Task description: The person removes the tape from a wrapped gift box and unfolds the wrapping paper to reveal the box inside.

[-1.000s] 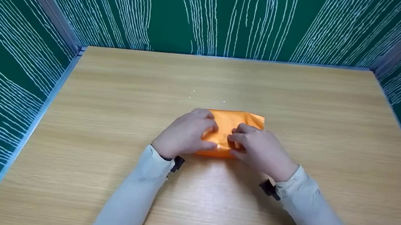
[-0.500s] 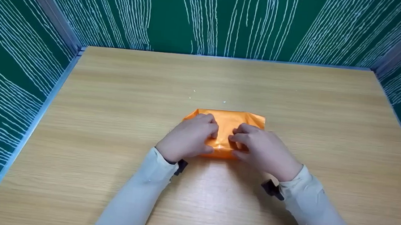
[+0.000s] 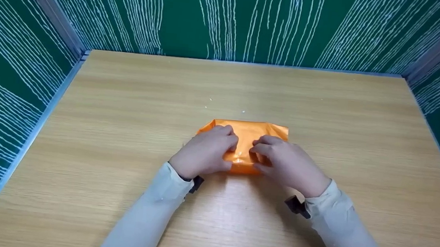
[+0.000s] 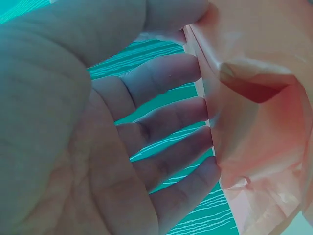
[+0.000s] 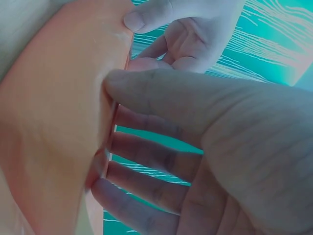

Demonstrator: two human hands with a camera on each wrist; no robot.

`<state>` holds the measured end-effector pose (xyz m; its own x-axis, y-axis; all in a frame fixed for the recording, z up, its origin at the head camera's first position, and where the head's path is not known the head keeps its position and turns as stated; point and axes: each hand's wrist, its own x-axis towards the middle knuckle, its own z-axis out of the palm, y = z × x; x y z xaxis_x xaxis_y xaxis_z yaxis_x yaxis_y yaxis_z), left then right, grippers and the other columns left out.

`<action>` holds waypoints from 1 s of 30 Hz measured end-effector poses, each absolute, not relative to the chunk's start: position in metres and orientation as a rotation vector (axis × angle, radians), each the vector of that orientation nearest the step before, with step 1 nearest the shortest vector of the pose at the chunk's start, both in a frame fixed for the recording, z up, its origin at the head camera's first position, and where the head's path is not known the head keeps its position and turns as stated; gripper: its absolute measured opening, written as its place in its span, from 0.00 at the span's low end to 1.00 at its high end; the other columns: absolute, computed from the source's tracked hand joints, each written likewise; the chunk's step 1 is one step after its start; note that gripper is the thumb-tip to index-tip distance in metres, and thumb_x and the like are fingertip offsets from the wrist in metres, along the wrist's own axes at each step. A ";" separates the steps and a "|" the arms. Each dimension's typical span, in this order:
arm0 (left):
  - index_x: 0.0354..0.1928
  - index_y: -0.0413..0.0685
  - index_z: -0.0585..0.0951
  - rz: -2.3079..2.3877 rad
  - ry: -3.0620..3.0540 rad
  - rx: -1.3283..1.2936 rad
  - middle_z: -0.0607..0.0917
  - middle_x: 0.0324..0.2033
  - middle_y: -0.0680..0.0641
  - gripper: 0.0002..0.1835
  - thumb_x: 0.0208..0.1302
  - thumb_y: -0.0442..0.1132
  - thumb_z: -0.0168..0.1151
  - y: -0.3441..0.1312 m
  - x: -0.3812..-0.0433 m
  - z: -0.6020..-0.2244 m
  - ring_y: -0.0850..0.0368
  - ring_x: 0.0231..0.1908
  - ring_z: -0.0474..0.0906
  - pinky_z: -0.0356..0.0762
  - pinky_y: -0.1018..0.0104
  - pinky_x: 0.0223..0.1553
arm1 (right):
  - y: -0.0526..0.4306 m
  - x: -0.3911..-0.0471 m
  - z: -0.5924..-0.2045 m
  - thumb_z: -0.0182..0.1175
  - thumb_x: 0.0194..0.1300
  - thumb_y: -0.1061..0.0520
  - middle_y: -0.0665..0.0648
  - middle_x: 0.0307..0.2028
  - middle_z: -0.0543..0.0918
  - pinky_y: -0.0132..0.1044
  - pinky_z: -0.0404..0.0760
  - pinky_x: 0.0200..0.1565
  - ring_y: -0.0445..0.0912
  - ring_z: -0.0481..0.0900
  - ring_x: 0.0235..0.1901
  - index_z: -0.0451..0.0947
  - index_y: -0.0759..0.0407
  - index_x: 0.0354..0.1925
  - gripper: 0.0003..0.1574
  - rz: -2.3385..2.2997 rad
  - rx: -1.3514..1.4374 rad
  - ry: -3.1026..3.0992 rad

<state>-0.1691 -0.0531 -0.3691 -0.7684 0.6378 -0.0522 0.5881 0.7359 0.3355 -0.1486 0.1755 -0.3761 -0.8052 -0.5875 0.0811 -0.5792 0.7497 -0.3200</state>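
Observation:
A shiny orange plastic packet [image 3: 245, 135] lies on the wooden table in front of the person, its far corners folded and creased. My left hand [image 3: 207, 150] covers the packet's left side, with its thumb at the near edge and fingers bent over the top; the left wrist view shows those fingertips [image 4: 210, 142] along the film's edge. Over the right side, my right hand [image 3: 288, 165] pinches the near part between thumb and fingers. The right wrist view has the thumb [image 5: 120, 85] pressing the film's edge. Both hands hide the packet's sides.
The light wooden table [image 3: 127, 91] has a few tiny white specks [image 3: 211, 99] beyond the packet. Green panels with white wavy lines [image 3: 181, 16] stand at the back and both sides. Each wrist wears a small black camera [image 3: 297, 206].
My left hand has drawn back slightly and its fingers have bent in, uncovering the packet's far left corner. The right hand has stayed nearly in place.

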 end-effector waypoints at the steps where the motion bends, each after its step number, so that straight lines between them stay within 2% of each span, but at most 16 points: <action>1: 0.42 0.48 0.80 0.452 2.773 0.983 0.72 0.38 0.50 0.11 0.61 0.42 0.70 -0.054 -0.169 -0.369 0.53 0.39 0.69 0.68 0.63 0.39 | 0.175 -0.149 -0.376 0.76 0.61 0.56 0.58 0.49 0.86 0.47 0.85 0.51 0.52 0.84 0.46 0.88 0.58 0.50 0.18 -0.523 -0.970 2.912; 14: 0.38 0.47 0.79 0.478 2.772 1.008 0.72 0.38 0.50 0.09 0.59 0.40 0.69 -0.053 -0.172 -0.371 0.53 0.39 0.69 0.68 0.64 0.38 | 0.177 -0.149 -0.380 0.76 0.61 0.58 0.60 0.48 0.86 0.49 0.86 0.49 0.54 0.84 0.47 0.89 0.58 0.46 0.14 -0.509 -1.055 2.945; 23: 0.42 0.48 0.80 0.444 2.767 0.990 0.73 0.39 0.50 0.11 0.63 0.43 0.71 -0.053 -0.170 -0.370 0.53 0.40 0.69 0.70 0.63 0.40 | 0.179 -0.147 -0.381 0.76 0.60 0.60 0.60 0.47 0.87 0.49 0.86 0.48 0.55 0.85 0.47 0.90 0.59 0.44 0.12 -0.524 -1.126 2.979; 27: 0.41 0.48 0.81 0.418 2.783 1.015 0.74 0.39 0.50 0.11 0.63 0.44 0.71 -0.055 -0.171 -0.369 0.52 0.40 0.70 0.71 0.61 0.42 | 0.177 -0.147 -0.380 0.75 0.60 0.61 0.60 0.46 0.87 0.50 0.86 0.47 0.55 0.85 0.47 0.89 0.60 0.44 0.12 -0.531 -1.131 2.984; 30: 0.43 0.48 0.82 0.428 2.793 1.018 0.77 0.44 0.50 0.12 0.63 0.45 0.73 -0.058 -0.172 -0.367 0.52 0.46 0.73 0.73 0.60 0.48 | 0.175 -0.148 -0.380 0.75 0.61 0.60 0.60 0.46 0.86 0.50 0.87 0.46 0.55 0.85 0.46 0.89 0.60 0.44 0.12 -0.523 -1.128 2.989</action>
